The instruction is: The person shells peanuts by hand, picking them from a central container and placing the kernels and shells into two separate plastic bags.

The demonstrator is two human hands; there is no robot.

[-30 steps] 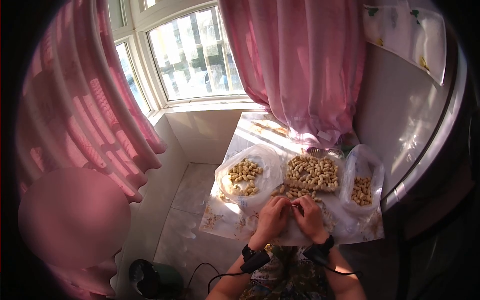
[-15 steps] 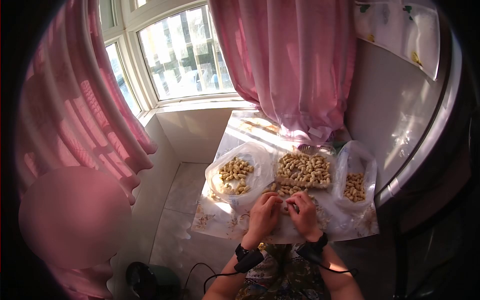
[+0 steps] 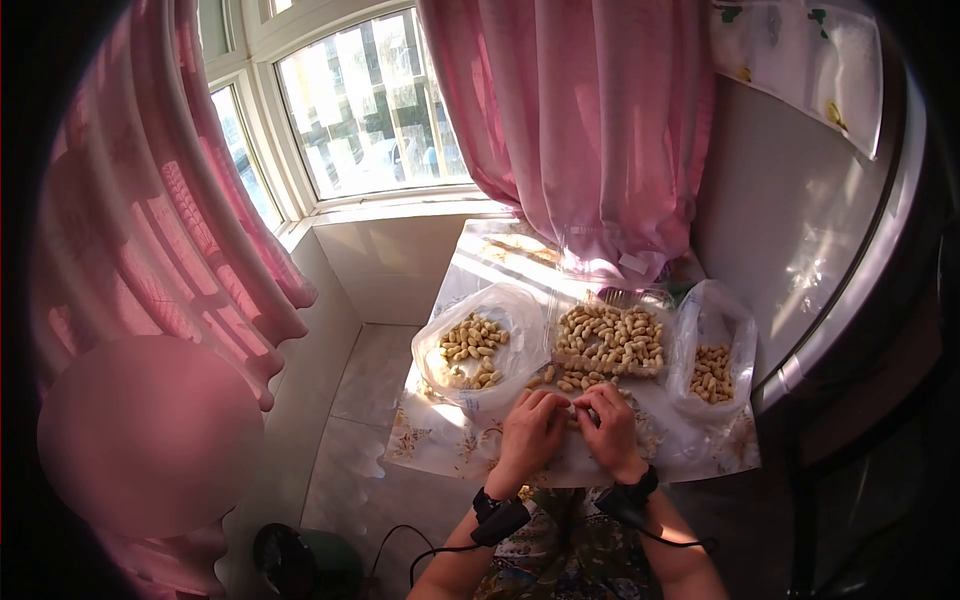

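Note:
My left hand [image 3: 532,430] and my right hand [image 3: 605,425] meet over the near side of the table, fingertips pinched and almost touching. Whatever lies between the fingertips is too small and hidden to make out. Just beyond them, loose unshelled peanuts [image 3: 580,381] lie on the tabletop. A clear plastic tray [image 3: 610,370] heaped with peanuts stands behind these. To the left an open white plastic bag [image 3: 520,335] has peanuts inside, and a second plastic bag [image 3: 740,335] on the right also contains peanuts.
The table [image 3: 425,440] has a patterned cover and stands against a pink curtain [image 3: 600,130]. A grey panel [image 3: 800,200] rises on its right. Cables [image 3: 440,550] run from dark bands on both wrists. A dark bin [image 3: 310,560] is on the floor at lower left.
My fingertips have drawn closer together, narrowing the gap between my hands. The peanuts, tray and bags look the same.

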